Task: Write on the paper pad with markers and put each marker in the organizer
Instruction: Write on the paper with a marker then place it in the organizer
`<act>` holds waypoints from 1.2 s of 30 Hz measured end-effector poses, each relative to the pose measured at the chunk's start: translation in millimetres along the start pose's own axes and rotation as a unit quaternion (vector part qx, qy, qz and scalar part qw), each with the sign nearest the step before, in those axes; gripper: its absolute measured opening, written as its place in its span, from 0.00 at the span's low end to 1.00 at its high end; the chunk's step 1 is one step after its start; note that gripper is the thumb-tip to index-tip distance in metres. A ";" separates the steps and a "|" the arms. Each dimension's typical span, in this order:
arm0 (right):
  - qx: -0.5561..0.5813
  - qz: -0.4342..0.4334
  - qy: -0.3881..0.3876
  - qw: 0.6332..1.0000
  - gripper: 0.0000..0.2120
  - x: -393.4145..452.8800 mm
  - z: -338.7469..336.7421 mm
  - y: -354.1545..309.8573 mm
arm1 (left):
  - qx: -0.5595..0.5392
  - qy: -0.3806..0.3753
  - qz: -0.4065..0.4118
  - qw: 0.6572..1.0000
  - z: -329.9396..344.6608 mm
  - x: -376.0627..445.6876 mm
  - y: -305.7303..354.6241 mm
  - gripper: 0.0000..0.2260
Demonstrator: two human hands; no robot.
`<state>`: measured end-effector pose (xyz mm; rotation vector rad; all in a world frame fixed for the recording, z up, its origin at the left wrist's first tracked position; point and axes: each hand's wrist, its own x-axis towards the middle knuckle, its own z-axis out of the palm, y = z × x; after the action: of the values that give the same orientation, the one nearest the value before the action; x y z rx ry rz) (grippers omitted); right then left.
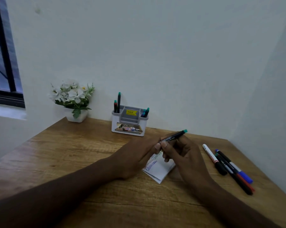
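Note:
A small white paper pad [161, 170] with lines of coloured writing lies on the wooden table [73, 153], partly under my hands. My right hand [185, 157] grips a black marker with a green end [173, 137], tilted up to the right above the pad. My left hand [139, 155] pinches the marker's lower end; the tip is hidden by the fingers. The white and grey organizer [129, 124] stands at the back by the wall, with two markers [117, 104] in its left slot and green-capped markers [145, 112] in its right slot.
Several loose markers [229, 167] lie on the table right of the pad, one white-bodied, others black with blue and red ends. A white pot of artificial flowers [73, 99] stands at the back left. A window [2, 63] is at the far left.

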<state>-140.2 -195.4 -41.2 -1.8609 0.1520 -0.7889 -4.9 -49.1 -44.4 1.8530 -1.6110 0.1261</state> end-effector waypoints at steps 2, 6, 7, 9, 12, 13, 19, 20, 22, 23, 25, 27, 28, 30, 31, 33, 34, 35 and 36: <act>0.012 -0.006 -0.005 1.000 0.09 -0.3 -0.6 -0.2 | -0.005 0.003 0.006 1.000 -0.5 0.0 1.8 0.12; 0.059 -0.006 0.041 0.997 0.10 3.2 -6.3 -2.6 | 0.009 0.003 -0.043 0.999 -7.6 -2.6 -4.8 0.11; 0.088 0.011 0.049 0.995 0.11 5.1 -9.4 -2.0 | 0.031 0.003 -0.056 0.998 -10.6 -4.6 -9.6 0.14; 0.116 0.063 0.042 0.990 0.12 8.0 -15.6 2.2 | 0.093 -0.018 -0.057 0.994 -16.4 -8.7 -18.3 0.19; 0.087 0.124 0.001 0.988 0.10 11.0 -22.0 10.2 | 0.168 -0.070 -0.032 0.983 -20.2 -10.2 -22.7 0.26; 0.074 0.131 -0.011 0.988 0.08 11.9 -23.7 11.8 | 0.175 -0.080 -0.031 0.981 -20.0 -9.8 -23.5 0.27; -0.021 0.131 -0.029 0.991 0.05 12.3 -24.6 12.3 | 0.161 -0.099 -0.043 0.981 -19.8 -8.3 -26.2 0.29; -0.038 0.131 -0.034 0.990 0.05 12.5 -24.0 12.2 | 0.160 -0.099 -0.044 0.981 -19.6 -8.2 -26.1 0.29; -0.068 0.128 -0.052 0.988 0.05 12.5 -23.7 11.2 | 0.160 -0.099 -0.048 0.981 -19.1 -7.5 -26.3 0.29; -0.075 0.124 -0.064 0.987 0.04 12.5 -23.6 10.9 | 0.161 -0.098 -0.049 0.981 -19.1 -7.2 -26.4 0.29; -0.098 0.113 -0.084 0.985 0.05 12.6 -24.3 10.9 | 0.162 -0.094 -0.048 0.981 -18.4 -6.7 -27.5 0.29; -0.121 0.110 -0.090 0.982 0.06 12.8 -24.4 11.5 | 0.161 -0.094 -0.047 0.981 -18.0 -6.3 -28.4 0.29; -0.126 0.110 -0.085 0.982 0.06 12.9 -24.6 12.4 | 0.159 -0.095 -0.049 0.981 -18.1 -6.2 -28.6 0.29; -0.143 0.106 -0.068 0.982 0.06 13.0 -25.3 14.5 | 0.156 -0.101 -0.054 0.981 -18.4 -5.8 -28.5 0.29; -0.153 0.101 -0.060 0.981 0.05 13.6 -25.7 15.2 | 0.154 -0.103 -0.055 0.981 -18.8 -5.5 -28.5 0.29; -0.162 0.095 -0.052 0.981 0.04 14.6 -26.4 17.1 | 0.152 -0.105 -0.056 0.981 -18.5 -5.4 -28.6 0.29; -0.165 0.093 -0.053 0.980 0.03 14.9 -26.7 17.8 | 0.152 -0.103 -0.055 0.981 -18.5 -5.4 -28.8 0.29; -0.169 0.092 -0.056 0.980 0.03 15.0 -26.9 18.6 | 0.152 -0.101 -0.055 0.982 -18.2 -5.5 -29.0 0.29; -0.172 0.092 -0.059 0.979 0.03 14.9 -26.6 19.1 | 0.151 -0.100 -0.055 0.982 -18.0 -5.5 -29.3 0.29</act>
<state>-139.4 -231.2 -45.2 -2.1765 0.4001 -0.5477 26.7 -34.4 -45.4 2.2443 -1.6940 0.1465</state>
